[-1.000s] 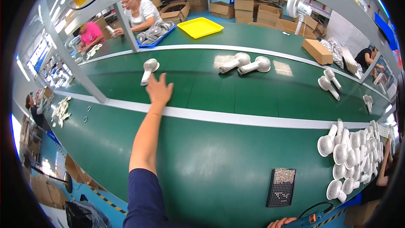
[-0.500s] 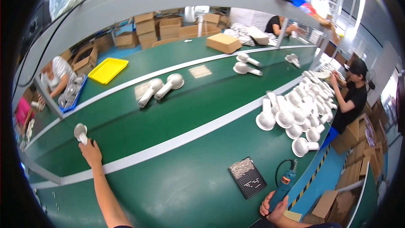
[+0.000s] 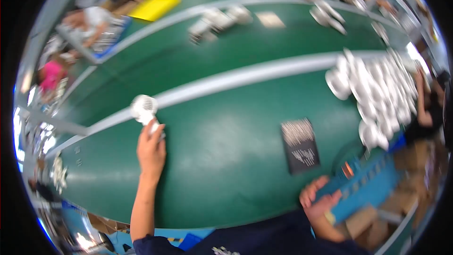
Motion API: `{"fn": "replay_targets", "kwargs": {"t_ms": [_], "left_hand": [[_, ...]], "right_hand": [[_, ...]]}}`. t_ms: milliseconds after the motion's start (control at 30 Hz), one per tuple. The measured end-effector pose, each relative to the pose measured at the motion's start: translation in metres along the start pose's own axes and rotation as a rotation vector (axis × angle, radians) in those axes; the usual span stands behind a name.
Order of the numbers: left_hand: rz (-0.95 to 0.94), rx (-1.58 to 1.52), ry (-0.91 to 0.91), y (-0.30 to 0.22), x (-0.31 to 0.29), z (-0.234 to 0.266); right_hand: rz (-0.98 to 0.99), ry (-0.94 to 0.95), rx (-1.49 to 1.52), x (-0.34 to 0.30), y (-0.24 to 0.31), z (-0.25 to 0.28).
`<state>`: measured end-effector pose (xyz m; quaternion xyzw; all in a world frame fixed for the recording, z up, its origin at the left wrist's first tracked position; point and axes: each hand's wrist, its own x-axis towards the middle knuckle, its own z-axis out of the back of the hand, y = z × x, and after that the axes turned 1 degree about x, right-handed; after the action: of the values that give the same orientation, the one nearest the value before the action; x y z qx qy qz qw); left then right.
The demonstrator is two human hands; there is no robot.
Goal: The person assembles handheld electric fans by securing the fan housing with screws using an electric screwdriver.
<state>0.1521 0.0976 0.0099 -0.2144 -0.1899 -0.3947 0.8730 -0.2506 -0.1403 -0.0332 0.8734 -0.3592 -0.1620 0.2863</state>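
Note:
My left hand is closed round the handle of a white handheld fan, whose round grille head points away from me over the pale rail. On the right, my right hand grips a teal electric screwdriver with an orange band; motion blur smears its tip and cord. Between the hands, nearer the right one, lies a black screw tray with rows of small screws. A heap of white handheld fans covers the right end of the green table.
Beyond the pale rail, several more fans lie on the green belt. A yellow tray is at the far left. Co-workers sit at the far left and stand at the right edge. Cardboard boxes stand below right.
My left hand has brought the fan from the belt back towards me, over the rail. The view has swung down and left. My right hand still holds the screwdriver.

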Motion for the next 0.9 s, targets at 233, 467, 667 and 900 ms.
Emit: {"fn": "replay_targets", "kwargs": {"t_ms": [233, 467, 667, 900], "left_hand": [[-0.002, -0.286, 0.305, -0.146, -0.057, 0.024], [-0.291, -0.17, 0.305, -0.18, -0.051, 0.016], [-0.269, -0.116, 0.554, -0.209, -0.046, -0.013], [-0.329, -0.207, 0.594, -0.227, -0.051, -0.023]], "right_hand": [[0.201, 0.002, -0.028, 0.01, 0.015, -0.034], [0.71, 0.286, -0.037, 0.089, 0.077, -0.064], [0.457, 0.607, -0.179, 0.125, 0.065, -0.067], [0.445, 0.546, -0.3, 0.12, 0.051, -0.061]]}}
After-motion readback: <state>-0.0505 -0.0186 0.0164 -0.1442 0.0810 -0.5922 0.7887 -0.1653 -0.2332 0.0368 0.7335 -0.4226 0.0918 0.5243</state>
